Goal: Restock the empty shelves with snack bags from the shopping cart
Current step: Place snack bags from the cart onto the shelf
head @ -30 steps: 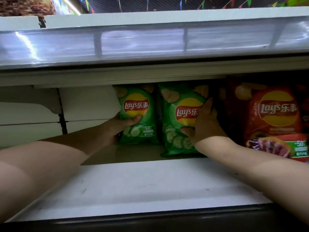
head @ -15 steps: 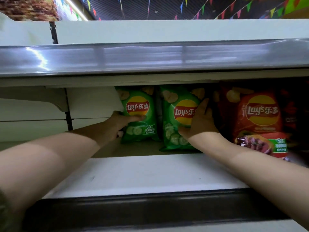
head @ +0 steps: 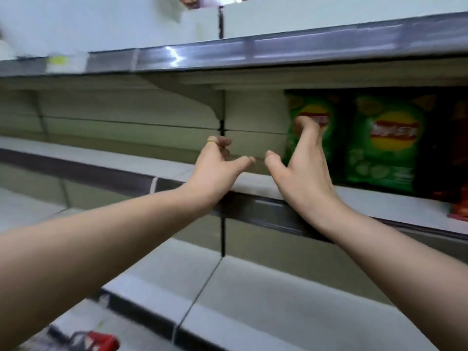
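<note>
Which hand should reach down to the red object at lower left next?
Left, likely: empty left hand is on the side of the blurred red object; right hand fronts the green crisp bag.

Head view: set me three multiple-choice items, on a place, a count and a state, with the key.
1. Where do the green bags stand? A. On the shelf, right of the left hand. B. On the lowest shelf. C. In a cart.
2. How many green bags show? A. One. B. Two. C. Four.
3. What does the left hand hold? A. A green bag. B. A red bag. C. Nothing.
Key: 1 A, they stand upright on that shelf; 2 B, two green fronts stand side by side; 3 C, its loosely curled fingers close on nothing.
</note>
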{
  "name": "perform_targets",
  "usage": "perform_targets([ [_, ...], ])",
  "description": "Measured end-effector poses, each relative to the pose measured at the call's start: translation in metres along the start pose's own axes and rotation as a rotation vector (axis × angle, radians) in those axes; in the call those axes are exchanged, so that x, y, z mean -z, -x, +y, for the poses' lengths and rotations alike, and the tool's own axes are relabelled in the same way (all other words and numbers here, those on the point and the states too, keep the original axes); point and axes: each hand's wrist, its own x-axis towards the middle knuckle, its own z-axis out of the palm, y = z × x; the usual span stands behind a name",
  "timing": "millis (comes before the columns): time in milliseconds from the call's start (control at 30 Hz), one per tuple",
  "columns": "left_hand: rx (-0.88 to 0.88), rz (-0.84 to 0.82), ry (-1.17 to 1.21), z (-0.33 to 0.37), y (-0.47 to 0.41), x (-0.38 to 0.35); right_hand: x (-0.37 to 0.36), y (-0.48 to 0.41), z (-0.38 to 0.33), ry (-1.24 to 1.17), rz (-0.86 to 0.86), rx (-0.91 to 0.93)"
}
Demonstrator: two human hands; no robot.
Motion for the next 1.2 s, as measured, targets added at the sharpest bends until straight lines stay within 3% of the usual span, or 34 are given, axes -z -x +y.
perform_targets([
  [300, 0.168, 0.343, -0.021, -0.073, 0.070, 0.174, -0.143, 0.035, -0.103, -0.435, -0.281, 0.133],
  [633, 0.448, 0.651, -0.127, -0.157, 0.132, 0.369, -0.340, 0.098, -0.230, -0.649, -0.614, 0.207],
  [867, 0.595, 0.810, -0.109, -0.215, 0.155, 0.442, -0.440, 0.138, -0.271, -0.704, -0.878, 0.172],
  [1200, 0.918, 1.052, -0.053, -0.339, 0.186, 0.502, -0.602, 0.198, -0.259, -0.628, -1.320, 0.112],
])
